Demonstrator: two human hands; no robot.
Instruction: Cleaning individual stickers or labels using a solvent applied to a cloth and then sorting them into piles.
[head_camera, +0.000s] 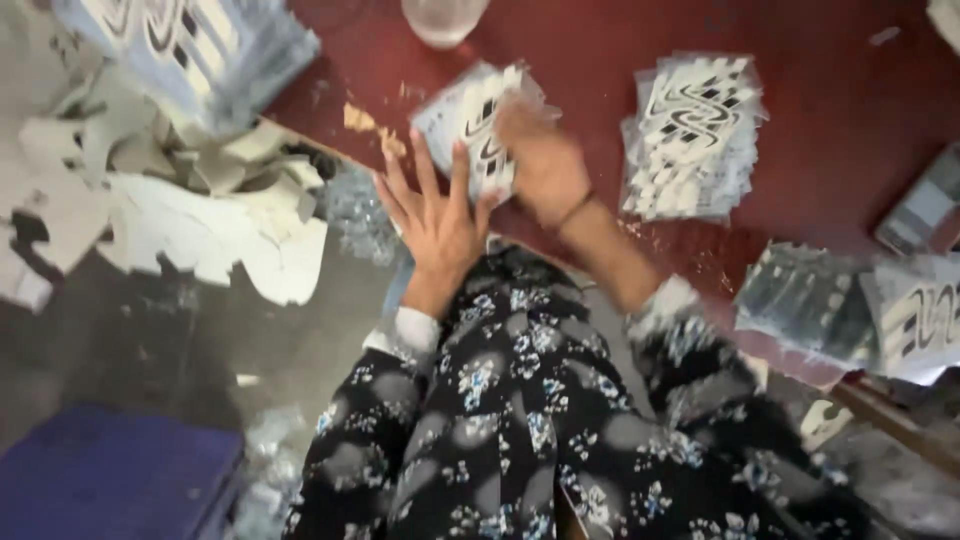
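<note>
My left hand (432, 212) lies flat with fingers spread at the near edge of a dark red table (840, 120), beside a small stack of clear packets with black and white patterned inserts (466, 118). My right hand (540, 160) rests on the right side of that stack, blurred by motion; its fingers seem curled over the packets. Both arms wear dark sleeves with a pale flower print.
Another stack of patterned packets (692, 140) lies to the right, more packets (880, 310) at the table's right edge. A clear glass (440, 20) stands at the far edge. White cardboard scraps (200, 220) pile up on the left. A blue box (110, 480) sits bottom left.
</note>
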